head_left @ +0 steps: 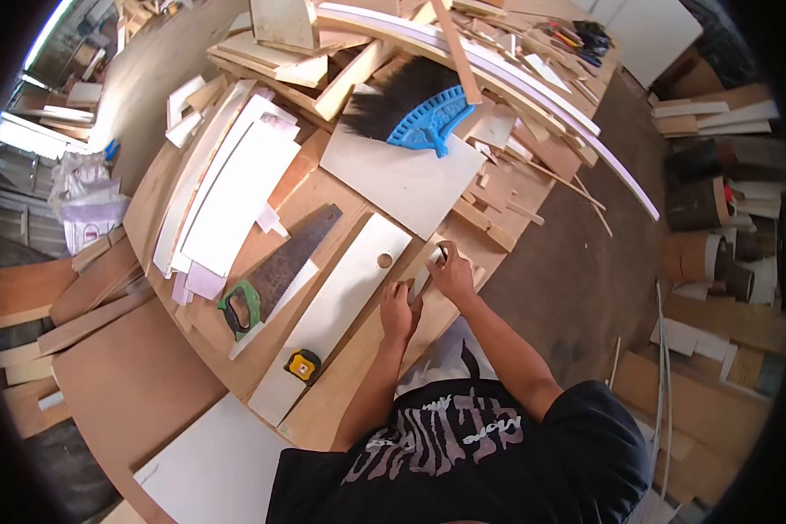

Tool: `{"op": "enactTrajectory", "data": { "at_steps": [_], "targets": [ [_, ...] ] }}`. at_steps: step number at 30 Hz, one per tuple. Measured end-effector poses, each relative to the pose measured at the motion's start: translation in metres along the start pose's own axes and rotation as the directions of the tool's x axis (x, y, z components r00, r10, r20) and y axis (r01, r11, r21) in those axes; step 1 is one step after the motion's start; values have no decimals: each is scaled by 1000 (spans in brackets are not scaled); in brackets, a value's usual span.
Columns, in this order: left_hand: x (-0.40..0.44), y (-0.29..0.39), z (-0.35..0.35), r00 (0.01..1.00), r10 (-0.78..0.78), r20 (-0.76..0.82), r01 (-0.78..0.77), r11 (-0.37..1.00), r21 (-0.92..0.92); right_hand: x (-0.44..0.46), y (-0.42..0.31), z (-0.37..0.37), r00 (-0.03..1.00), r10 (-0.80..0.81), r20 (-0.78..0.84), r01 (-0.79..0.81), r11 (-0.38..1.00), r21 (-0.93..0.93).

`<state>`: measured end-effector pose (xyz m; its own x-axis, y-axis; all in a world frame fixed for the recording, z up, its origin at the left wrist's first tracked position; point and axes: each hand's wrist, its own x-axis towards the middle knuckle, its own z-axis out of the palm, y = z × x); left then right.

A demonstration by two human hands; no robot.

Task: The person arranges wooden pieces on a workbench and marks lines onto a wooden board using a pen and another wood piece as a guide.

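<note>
Left hand [396, 312], mostly closed, grips the near end of a short, pale, flat strip [421, 278]; right hand [452, 269] pinches its far end, probably for steadiness. Near left, a yellow-and-black plastic tape measure [303, 367] sits handy.

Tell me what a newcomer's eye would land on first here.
Likely the bright blue brush head with black bristles, lying on a pale board near the bench's far side. Next, the green-handled saw left of the long white plank, and the yellow-and-black tape measure on that plank's near end.
</note>
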<state>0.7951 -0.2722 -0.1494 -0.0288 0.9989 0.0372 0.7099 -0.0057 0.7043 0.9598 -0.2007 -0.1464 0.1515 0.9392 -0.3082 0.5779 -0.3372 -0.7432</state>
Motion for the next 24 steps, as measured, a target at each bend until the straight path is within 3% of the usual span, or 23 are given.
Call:
{"op": "enactTrajectory", "data": {
  "at_steps": [2, 4, 6, 9, 10, 14, 16, 18, 19, 20, 21, 22, 23, 24],
  "targets": [
    [0, 2, -3, 999, -45, -18, 44, 998, -52, 9, -7, 4, 990, -138, -40, 140, 989, 48],
    [4, -6, -14, 981, -53, -187, 43, 997, -57, 18, -25, 10, 972, -234, 17, 232, 970, 74],
    [8, -21, -22, 956, -146, -252, 133, 989, -67, 30, -45, 23, 964, -244, 108, 235, 967, 97],
    [23, -40, -34, 938, -145, -316, 160, 987, 21, 43, -67, 44, 958, -212, 195, 198, 976, 88],
    [25, -44, -34, 936, -162, -312, 188, 981, 52, 46, -71, 48, 954, -156, 256, 138, 987, 86],
    [38, -44, -36, 935, -229, -271, 262, 960, 95, 55, -71, 45, 938, -175, 301, 156, 984, 87],
    [50, -32, -42, 939, -192, -285, 232, 966, 112, 61, -75, 20, 920, -381, 96, 366, 920, 140],
    [67, -15, -47, 943, -158, -291, 201, 972, 122, 70, -92, -25, 968, -250, -33, 252, 953, 168],
    [79, -5, -48, 950, -84, -302, 106, 993, 56, 82, -88, -42, 965, -237, -111, 253, 953, 167],
    [91, 7, -50, 948, -14, -317, 12, 1000, -8, 86, -110, -77, 979, -132, -152, 154, 977, 145],
    [107, 25, -51, 960, 5, -280, -18, 999, -46, 105, -95, -83, 906, -223, -359, 284, 950, 127],
    [125, 41, -51, 963, 6, -271, -21, 998, -54, 110, -116, -108, 917, -99, -387, 179, 968, 178],
    [146, 58, -49, 959, 84, -271, -117, 987, -108, 123, -114, -126, 924, -55, -379, 122, 981, 153],
    [166, 74, -48, 947, 162, -276, -211, 965, -158, 137, -116, -138, 917, -5, -399, 112, 963, 244]
  ]
}}
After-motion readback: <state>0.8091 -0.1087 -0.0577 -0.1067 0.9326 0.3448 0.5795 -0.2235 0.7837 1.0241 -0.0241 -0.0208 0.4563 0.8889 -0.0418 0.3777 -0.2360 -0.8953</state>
